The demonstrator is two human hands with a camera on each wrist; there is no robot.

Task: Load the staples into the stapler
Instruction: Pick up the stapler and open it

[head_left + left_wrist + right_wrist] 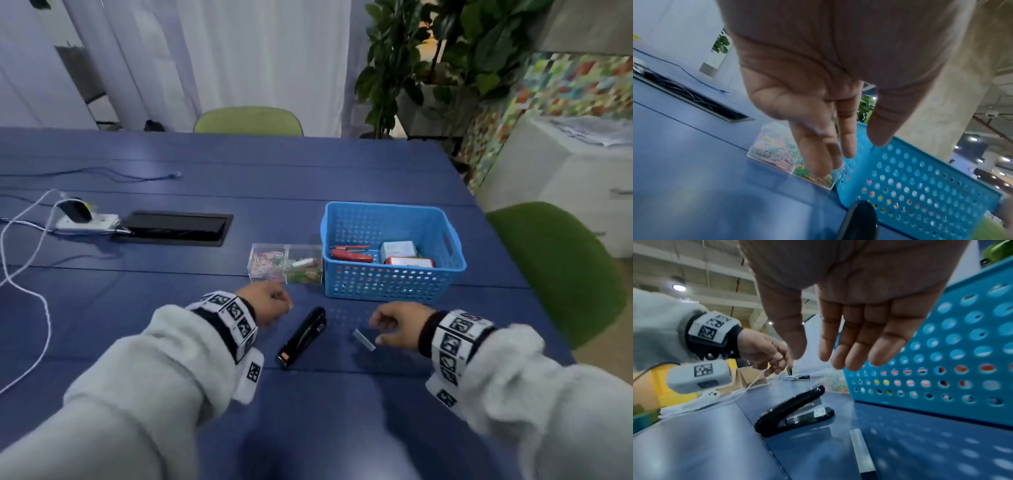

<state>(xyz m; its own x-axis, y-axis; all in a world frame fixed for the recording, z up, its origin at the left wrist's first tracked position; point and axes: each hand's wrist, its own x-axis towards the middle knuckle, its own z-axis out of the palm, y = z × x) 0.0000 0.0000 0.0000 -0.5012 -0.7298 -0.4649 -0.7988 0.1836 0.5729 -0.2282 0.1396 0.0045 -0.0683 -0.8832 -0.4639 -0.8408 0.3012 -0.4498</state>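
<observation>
While the black stapler (303, 337) lies shut on the blue table (171, 308) with the strip of staples (364, 340) just to its right, both untouched, the loading looks barely begun: the stapler has yet to be opened and the strip slid in. The left hand (269, 305) and right hand (399, 325) hover on either side, fingers loose and holding nothing. A blue basket (394, 284) and a clear box of paper clips (286, 263) stand just behind, not in the way.

The stapler (859, 222) is cut off by the left-wrist picture's bottom edge.
</observation>
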